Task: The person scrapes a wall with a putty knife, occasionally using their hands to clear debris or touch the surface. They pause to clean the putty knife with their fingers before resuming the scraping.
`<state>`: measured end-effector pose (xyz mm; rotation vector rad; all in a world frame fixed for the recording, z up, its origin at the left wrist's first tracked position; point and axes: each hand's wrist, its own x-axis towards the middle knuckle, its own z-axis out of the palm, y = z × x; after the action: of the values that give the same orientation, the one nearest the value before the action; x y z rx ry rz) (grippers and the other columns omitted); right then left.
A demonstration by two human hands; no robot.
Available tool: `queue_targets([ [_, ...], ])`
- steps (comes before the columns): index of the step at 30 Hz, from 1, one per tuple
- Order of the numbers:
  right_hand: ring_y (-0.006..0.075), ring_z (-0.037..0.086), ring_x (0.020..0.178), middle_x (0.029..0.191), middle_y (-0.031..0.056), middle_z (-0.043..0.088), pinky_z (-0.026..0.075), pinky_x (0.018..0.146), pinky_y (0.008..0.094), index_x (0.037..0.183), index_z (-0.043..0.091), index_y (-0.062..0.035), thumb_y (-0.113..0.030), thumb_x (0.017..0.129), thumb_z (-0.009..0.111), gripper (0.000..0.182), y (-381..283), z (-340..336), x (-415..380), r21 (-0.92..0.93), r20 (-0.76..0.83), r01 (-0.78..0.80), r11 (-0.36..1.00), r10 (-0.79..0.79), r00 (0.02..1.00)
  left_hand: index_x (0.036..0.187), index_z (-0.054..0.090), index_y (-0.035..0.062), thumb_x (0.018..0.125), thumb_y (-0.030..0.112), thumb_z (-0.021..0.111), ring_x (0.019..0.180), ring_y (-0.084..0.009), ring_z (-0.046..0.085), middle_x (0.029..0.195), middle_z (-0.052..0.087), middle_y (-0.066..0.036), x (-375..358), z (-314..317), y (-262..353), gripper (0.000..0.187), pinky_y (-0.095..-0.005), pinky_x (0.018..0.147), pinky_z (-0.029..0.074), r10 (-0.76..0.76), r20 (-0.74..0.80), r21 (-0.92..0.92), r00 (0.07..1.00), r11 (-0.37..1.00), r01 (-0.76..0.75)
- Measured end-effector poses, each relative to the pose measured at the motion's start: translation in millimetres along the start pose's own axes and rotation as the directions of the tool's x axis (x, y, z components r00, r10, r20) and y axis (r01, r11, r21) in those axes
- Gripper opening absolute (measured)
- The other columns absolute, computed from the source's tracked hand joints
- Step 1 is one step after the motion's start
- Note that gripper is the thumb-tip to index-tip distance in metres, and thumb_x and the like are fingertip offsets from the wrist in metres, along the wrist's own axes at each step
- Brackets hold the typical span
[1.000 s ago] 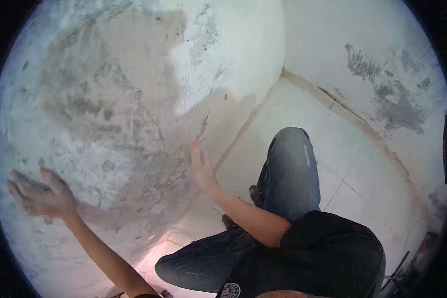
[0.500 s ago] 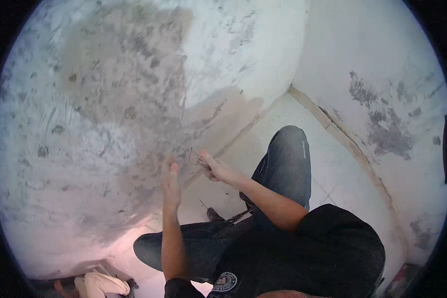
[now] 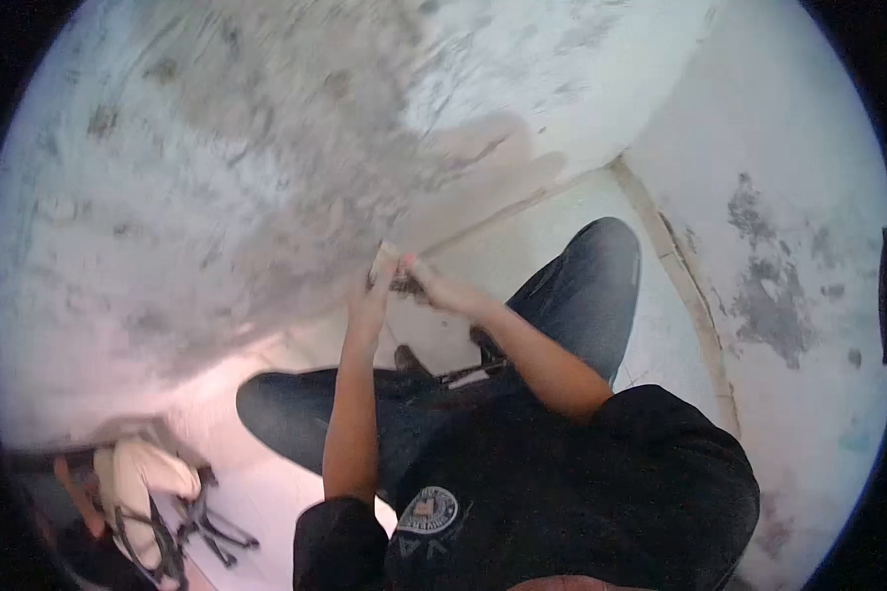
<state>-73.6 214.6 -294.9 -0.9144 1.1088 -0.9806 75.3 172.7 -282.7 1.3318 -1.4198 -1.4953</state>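
My left hand (image 3: 367, 303) and my right hand (image 3: 443, 288) meet in front of the wall, above my bent legs. Between their fingers is a small flat piece (image 3: 386, 253), pale at the top with a dark, dirty part lower down; blur hides its exact kind. My right hand grips it from the right, its thumb near the top. The left fingers close on it from the other side. Just beyond the hands is the patchy wall (image 3: 306, 187), with a broad grey-brown area and rough dark marks.
My knees (image 3: 601, 266) are bent over the pale tiled floor (image 3: 522, 222). A second wall (image 3: 788, 217) with grey patches stands to the right, with a brownish strip (image 3: 675, 246) along its base. At lower left, another person in beige trousers (image 3: 133, 483) is near a dark-legged object (image 3: 217, 532).
My left hand has come over to the right hand and onto the piece it holds. The view has shifted, showing more of the other person at lower left.
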Motion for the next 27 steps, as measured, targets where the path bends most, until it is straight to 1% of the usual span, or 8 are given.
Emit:
queue_targets([
  [2,0.0072,0.044,0.061,0.073,-0.0040,0.050,0.036,0.054,0.0204,0.125,0.056,-0.0058,-0.060,0.096,0.037,0.065,-2.9,-13.6,0.5,-0.224,-0.014,-0.050,0.973,0.048,0.999,0.119,0.058,-0.0055,0.092,0.042,0.060,0.099,-0.0168,0.057,0.108,0.063,-0.011,6.7,-10.0,-9.0,0.055,-0.0296,0.089,0.043,-0.054,-0.071,-0.015,0.996,0.998,0.053],
  [5,0.0060,0.049,0.063,0.073,-0.0027,0.055,0.040,0.057,0.0190,0.118,0.061,-0.0042,-0.050,0.097,0.044,0.053,-4.8,-28.6,1.4,-0.211,0.016,-0.079,0.974,0.084,0.996,0.112,0.058,-0.0016,0.095,0.042,0.054,0.098,-0.0154,0.056,0.105,0.061,-0.007,11.9,-13.9,-22.6,0.046,-0.0268,0.085,0.042,-0.092,-0.260,-0.033,0.961,0.996,0.087],
  [9,0.0056,0.051,0.061,0.069,-0.0018,0.054,0.040,0.056,0.0203,0.103,0.064,-0.0016,-0.036,0.096,0.053,0.037,11.1,-40.5,6.9,-0.400,-0.149,0.028,0.916,-0.095,0.984,0.116,0.059,-0.0054,0.096,0.042,0.053,0.099,-0.0165,0.056,0.109,0.062,-0.011,13.7,-19.5,-30.3,0.051,-0.0294,0.085,0.044,-0.100,-0.330,-0.129,0.939,0.990,0.059],
  [12,0.0079,0.053,0.062,0.072,-0.0003,0.056,0.042,0.057,0.0227,0.103,0.064,-0.0007,-0.028,0.094,0.057,0.029,14.6,-39.8,11.2,-0.372,-0.225,0.052,0.927,-0.145,0.963,0.117,0.057,-0.0031,0.098,0.041,0.049,0.099,-0.0157,0.055,0.109,0.061,-0.009,12.4,-19.7,-33.7,0.049,-0.0291,0.083,0.045,-0.062,-0.306,-0.184,0.950,0.983,0.005],
  [17,0.0144,0.060,0.075,0.084,0.0102,0.061,0.047,0.062,0.0285,0.104,0.061,0.0023,-0.023,0.090,0.061,0.029,11.9,-27.3,12.5,-0.181,-0.439,0.154,0.971,-0.220,0.871,0.122,0.052,0.0021,0.099,0.038,0.047,0.097,-0.0149,0.056,0.110,0.060,-0.007,11.5,-15.5,-33.4,0.043,-0.0297,0.081,0.046,-0.254,-0.267,-0.382,0.930,0.913,0.140],
  [19,0.0158,0.060,0.080,0.091,0.0113,0.061,0.048,0.064,0.0302,0.110,0.059,0.0014,-0.021,0.089,0.062,0.031,9.7,-25.7,11.2,-0.421,-0.450,0.241,0.875,-0.432,0.782,0.122,0.052,0.0025,0.099,0.038,0.047,0.097,-0.0149,0.056,0.110,0.060,-0.007,14.6,-18.4,-41.8,0.043,-0.0298,0.082,0.046,-0.243,-0.222,-0.384,0.944,0.912,0.145],
  [23,0.0231,0.061,0.086,0.094,0.0126,0.061,0.049,0.071,0.0351,0.112,0.059,0.0005,-0.019,0.087,0.062,0.032,4.8,-23.1,8.8,-0.470,-0.445,0.244,0.848,-0.466,0.764,0.120,0.054,0.0033,0.098,0.035,0.049,0.096,-0.0138,0.056,0.111,0.061,-0.007,9.7,-10.9,-32.4,0.039,-0.0300,0.081,0.046,-0.233,-0.197,-0.319,0.952,0.934,0.163],
  [27,0.0317,0.059,0.097,0.104,0.0153,0.060,0.047,0.081,0.0410,0.117,0.058,-0.0015,-0.017,0.084,0.063,0.036,3.8,-20.7,4.2,-0.716,-0.270,0.295,0.633,-0.640,0.719,0.117,0.055,0.0031,0.098,0.030,0.049,0.093,-0.0129,0.058,0.110,0.062,-0.007,6.1,-3.2,-31.7,0.034,-0.0299,0.078,0.046,-0.204,-0.164,-0.328,0.965,0.934,0.142],
])
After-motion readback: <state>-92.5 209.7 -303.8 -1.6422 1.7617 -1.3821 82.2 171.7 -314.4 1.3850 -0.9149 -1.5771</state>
